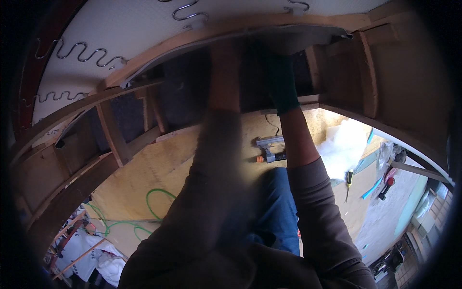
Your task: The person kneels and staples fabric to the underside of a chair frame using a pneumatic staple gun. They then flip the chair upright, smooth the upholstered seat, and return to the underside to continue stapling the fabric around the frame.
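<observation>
Both of my arms reach up into the shadowed hollow of a wooden furniture frame (113,132). My left hand (225,58) is smeared by motion and dark, so its fingers cannot be made out. On my right hand (278,79) is a dark green glove; its fingers disappear into shadow beneath a grey fabric flap (308,41). That flap hangs along the curved upper rail (159,50). Whether either hand grips the fabric cannot be seen. Wavy metal springs (82,52) stretch over the pale backing beyond the rail.
Below the frame, a nail or staple gun (273,155) with an orange end lies on a plywood surface (144,154). White stuffing (344,144), a screwdriver (349,179) and a red-and-black tool (386,189) are at the right. A green hose (153,195) coils at the left.
</observation>
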